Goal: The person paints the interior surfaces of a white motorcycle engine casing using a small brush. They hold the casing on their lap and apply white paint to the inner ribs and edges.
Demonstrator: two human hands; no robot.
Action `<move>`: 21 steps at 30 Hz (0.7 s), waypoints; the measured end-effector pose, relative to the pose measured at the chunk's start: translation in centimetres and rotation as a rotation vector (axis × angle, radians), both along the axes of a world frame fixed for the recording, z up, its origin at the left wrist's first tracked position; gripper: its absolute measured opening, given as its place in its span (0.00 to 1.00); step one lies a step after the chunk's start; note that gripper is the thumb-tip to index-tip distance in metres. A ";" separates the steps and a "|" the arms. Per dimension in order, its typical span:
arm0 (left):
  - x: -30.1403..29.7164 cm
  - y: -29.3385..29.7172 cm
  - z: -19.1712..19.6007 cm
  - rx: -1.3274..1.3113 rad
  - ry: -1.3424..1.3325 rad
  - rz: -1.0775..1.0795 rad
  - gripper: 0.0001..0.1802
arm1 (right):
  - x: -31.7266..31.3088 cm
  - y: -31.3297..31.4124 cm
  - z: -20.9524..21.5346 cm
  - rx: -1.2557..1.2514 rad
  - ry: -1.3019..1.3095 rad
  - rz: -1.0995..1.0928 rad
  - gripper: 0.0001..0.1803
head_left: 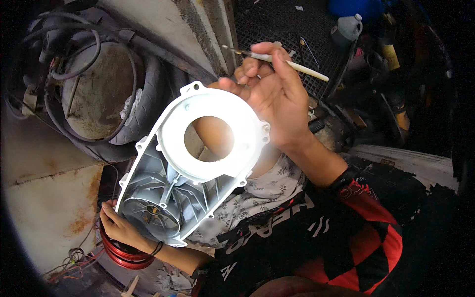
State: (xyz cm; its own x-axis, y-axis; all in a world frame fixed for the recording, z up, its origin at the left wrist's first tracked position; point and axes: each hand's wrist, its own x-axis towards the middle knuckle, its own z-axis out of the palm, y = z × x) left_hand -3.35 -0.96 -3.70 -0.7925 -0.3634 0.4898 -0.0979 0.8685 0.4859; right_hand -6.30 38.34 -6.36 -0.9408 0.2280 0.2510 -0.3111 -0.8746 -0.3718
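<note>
A light-coloured metal engine cover [170,185], ribbed inside and with a large round opening, is held up tilted in front of me. My left hand [118,225] grips its lower left edge, the fingers wrapped round the rim. Above the cover's upper right side, my right hand [274,84] is raised with the palm showing. Between its thumb and forefinger it pinches a thin brush [309,72] with a pale handle. The brush's dark, narrow tip points left, apart from the cover. Strong glare washes out the detail round the opening.
A tyre [156,94] with a rusty round plate and black hoses lies at the left. Red rings [129,257] sit below my left hand. A translucent jug [348,27] stands at the back right on dark mesh matting [269,22]. Stained panels [54,208] lie at the left.
</note>
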 end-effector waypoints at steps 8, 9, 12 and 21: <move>0.2 1.2 0.9 0.079 0.054 -0.095 0.17 | 0.2 -0.1 -0.5 -0.042 0.044 -0.062 0.13; -0.1 1.3 1.4 0.017 0.025 -0.122 0.17 | 0.2 -0.1 -0.4 -0.049 0.038 -0.062 0.13; -0.9 1.9 2.0 0.023 -0.009 -0.207 0.14 | 0.5 -0.3 -0.3 -0.075 0.035 -0.056 0.13; -1.5 14.0 5.2 -0.266 0.061 -0.984 0.13 | 0.8 -0.1 -0.8 -0.115 0.011 -0.074 0.13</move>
